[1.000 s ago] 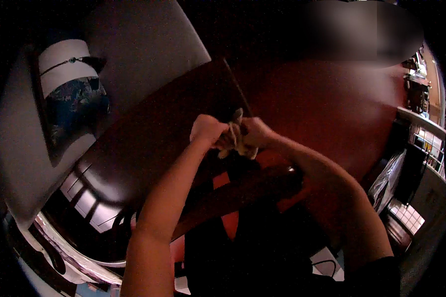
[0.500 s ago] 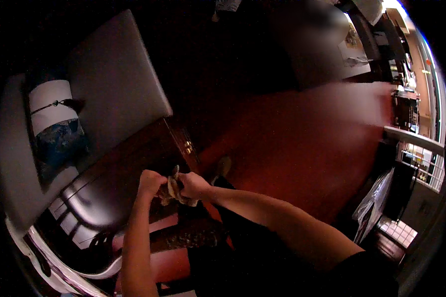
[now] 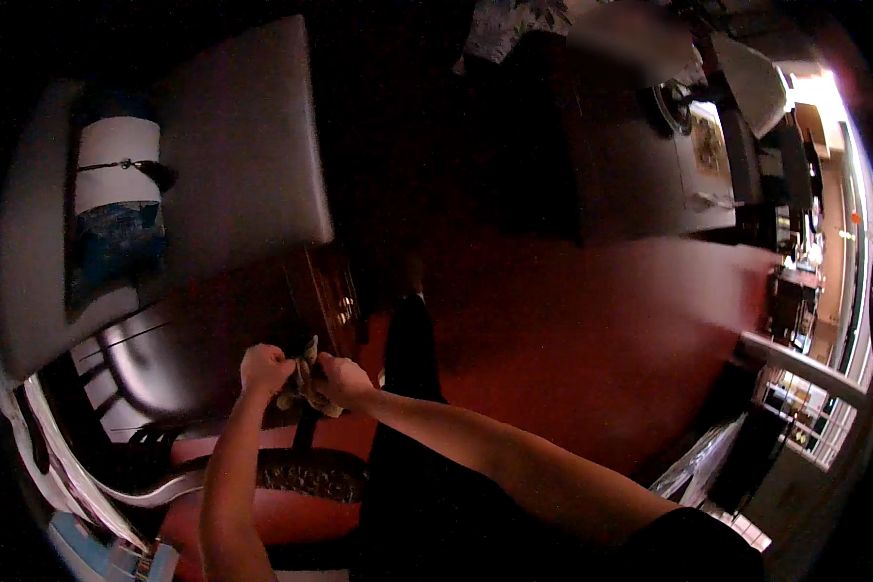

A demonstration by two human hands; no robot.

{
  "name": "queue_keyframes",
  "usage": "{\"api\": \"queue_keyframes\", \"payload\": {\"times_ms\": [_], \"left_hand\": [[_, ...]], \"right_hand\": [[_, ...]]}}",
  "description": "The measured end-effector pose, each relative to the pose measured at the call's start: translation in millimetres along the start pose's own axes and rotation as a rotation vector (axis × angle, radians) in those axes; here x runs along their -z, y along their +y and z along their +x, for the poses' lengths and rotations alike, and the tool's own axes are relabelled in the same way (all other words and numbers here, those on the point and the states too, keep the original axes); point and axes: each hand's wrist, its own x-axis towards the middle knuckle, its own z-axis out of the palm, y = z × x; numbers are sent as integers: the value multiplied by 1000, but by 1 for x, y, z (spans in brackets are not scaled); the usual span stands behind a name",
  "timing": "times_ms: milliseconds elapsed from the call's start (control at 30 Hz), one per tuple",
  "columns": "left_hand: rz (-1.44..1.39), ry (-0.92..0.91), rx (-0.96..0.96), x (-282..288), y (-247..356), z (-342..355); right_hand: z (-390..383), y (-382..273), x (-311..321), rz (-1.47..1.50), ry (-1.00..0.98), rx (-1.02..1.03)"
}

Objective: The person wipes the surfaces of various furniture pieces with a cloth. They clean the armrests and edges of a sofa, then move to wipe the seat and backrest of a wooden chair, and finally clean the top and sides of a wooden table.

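A crumpled brownish cloth (image 3: 306, 381) hangs bunched between my two hands, low and left of the middle. My left hand (image 3: 265, 369) is closed, its fingers pinching the cloth's left side. Close beside it, my right hand (image 3: 347, 381) grips the other side, also closed. Dim light and the fingers hide part of the cloth. Beneath the hands stands a dark wooden chair with a carved back rail (image 3: 312, 477). My dark-clothed leg (image 3: 412, 354) reaches forward to the right of the hands.
A dark glossy tabletop (image 3: 160, 359) lies left of the hands. Beyond it is a pale padded seat (image 3: 238, 165) with a blue and white tasselled cushion (image 3: 118, 194). Red floor (image 3: 543, 330) stretches right, toward a dark cabinet and a lampshade (image 3: 752, 85).
Both hands and the cloth have shifted left in the picture, still together. My view has turned, and my leg shows extended forward. The cloth remains held in both hands.
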Motion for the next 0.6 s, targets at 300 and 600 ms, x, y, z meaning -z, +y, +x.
{"api": "queue_keyframes", "payload": {"times_ms": [300, 600], "left_hand": [[164, -277, 173, 15, 89, 17], [-643, 29, 145, 72, 202, 93]], "right_hand": [[41, 33, 90, 109, 87, -88], [66, -58, 304, 127, 23, -92]]}}
